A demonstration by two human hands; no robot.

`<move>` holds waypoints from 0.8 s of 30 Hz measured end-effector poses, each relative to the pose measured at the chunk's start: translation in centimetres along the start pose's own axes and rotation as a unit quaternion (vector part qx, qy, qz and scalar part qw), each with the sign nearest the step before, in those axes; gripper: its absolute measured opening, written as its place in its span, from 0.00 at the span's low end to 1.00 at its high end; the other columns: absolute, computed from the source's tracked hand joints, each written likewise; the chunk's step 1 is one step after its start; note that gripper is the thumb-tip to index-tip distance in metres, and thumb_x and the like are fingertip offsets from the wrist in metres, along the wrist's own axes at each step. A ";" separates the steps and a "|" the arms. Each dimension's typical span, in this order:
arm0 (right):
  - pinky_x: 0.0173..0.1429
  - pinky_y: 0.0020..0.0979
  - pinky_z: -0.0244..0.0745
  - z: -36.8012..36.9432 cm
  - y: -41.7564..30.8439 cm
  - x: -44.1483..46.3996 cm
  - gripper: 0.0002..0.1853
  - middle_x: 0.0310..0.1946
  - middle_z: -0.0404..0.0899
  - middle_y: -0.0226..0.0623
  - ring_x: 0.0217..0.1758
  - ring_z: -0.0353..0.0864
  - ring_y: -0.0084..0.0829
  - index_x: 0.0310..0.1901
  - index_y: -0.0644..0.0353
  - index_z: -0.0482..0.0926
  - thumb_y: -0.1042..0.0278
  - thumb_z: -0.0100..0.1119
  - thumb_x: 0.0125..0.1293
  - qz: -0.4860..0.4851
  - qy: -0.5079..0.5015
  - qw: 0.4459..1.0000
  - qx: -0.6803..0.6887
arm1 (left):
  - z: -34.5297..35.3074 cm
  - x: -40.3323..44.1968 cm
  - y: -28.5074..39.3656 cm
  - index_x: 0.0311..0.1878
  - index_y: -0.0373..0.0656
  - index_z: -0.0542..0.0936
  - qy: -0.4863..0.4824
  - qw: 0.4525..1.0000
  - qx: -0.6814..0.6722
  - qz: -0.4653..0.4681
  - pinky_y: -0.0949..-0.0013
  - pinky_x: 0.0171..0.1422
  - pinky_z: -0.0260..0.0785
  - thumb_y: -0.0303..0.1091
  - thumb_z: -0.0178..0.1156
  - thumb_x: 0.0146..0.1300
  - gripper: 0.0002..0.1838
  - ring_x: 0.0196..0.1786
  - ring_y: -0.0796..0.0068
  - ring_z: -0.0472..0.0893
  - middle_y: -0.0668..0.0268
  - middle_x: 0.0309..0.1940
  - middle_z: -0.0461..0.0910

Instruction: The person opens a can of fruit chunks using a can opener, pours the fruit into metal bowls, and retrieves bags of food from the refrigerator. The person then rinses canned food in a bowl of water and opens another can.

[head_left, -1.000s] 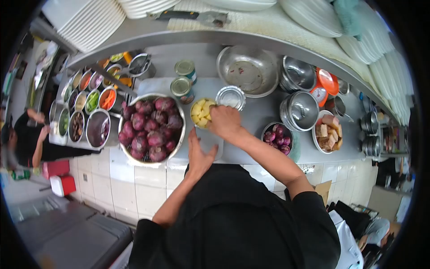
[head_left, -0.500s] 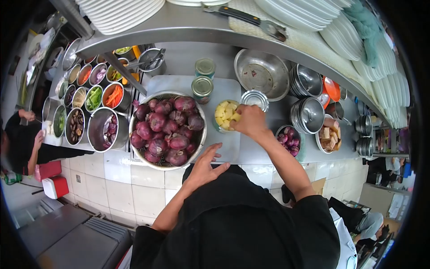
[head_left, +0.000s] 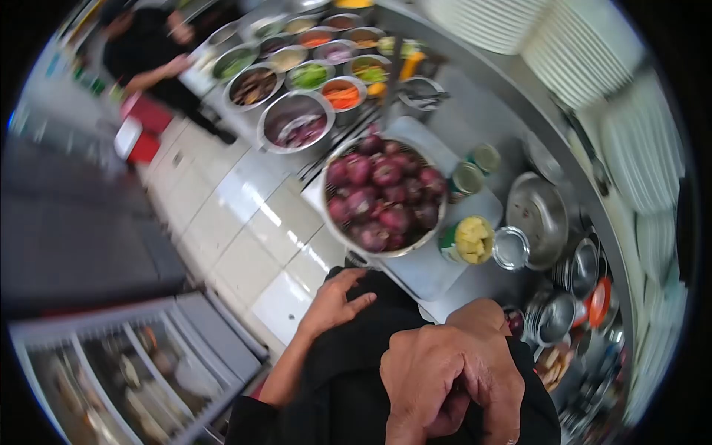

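Note:
My right hand is raised close to the camera, its fingers curled inward; whatever they hold, if anything, is hidden. Low in front of my body, my left hand has its fingers apart and holds nothing. Beyond them on the counter stands an open can of yellow chunks, with its round metal lid beside it. A large colander of red onions sits to the left of the can. Two closed cans are behind it, on a pale cutting board.
Metal containers of cut vegetables line the far left counter, near a person in black. Metal bowls and a large basin stand at the right, under a shelf of white plates. A glass-topped chest is lower left.
The view has swung to the left. My right hand has left the can of yellow chunks and come up close to the camera. My left hand has moved back from the counter.

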State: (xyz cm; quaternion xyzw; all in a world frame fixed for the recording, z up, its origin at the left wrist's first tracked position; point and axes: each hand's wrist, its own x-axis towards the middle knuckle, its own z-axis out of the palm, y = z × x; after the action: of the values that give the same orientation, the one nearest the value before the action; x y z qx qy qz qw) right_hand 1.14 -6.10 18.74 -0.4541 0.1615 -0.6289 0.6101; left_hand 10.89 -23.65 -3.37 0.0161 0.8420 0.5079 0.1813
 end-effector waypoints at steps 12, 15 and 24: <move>0.22 0.18 0.47 -12.1 20.9 9.3 0.19 0.20 0.66 0.16 0.18 0.56 0.09 0.49 0.65 0.82 0.63 0.70 0.61 0.190 0.381 0.893 -0.144 | -1.8 -24.0 -15.1 0.62 0.33 0.74 0.591 0.738 -0.035 -0.323 0.57 0.61 0.71 0.48 0.72 0.56 0.36 0.58 0.50 0.78 0.44 0.59 0.76; 0.27 0.22 0.62 -20.0 31.8 4.8 0.22 0.24 0.74 0.21 0.23 0.66 0.14 0.49 0.64 0.83 0.57 0.73 0.58 0.324 0.365 0.810 -0.326 | -6.9 -36.1 -16.5 0.65 0.28 0.69 0.795 0.519 0.027 -0.312 0.57 0.65 0.68 0.48 0.71 0.58 0.40 0.61 0.50 0.76 0.42 0.60 0.74; 0.35 0.32 0.75 -28.3 45.2 -1.3 0.23 0.29 0.83 0.35 0.30 0.81 0.28 0.42 0.63 0.85 0.52 0.74 0.53 0.541 0.300 0.624 -0.479 | -19.8 -73.6 -15.6 0.65 0.23 0.66 0.835 -0.031 0.348 -0.424 0.54 0.67 0.64 0.60 0.69 0.55 0.49 0.59 0.45 0.77 0.42 0.55 0.77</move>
State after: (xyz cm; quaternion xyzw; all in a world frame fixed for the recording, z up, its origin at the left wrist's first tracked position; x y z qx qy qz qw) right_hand 7.19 -24.04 -31.12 -0.2994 0.8300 -0.1211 0.4548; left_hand 75.69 -63.59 12.81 0.7186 -0.3094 0.3725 0.4991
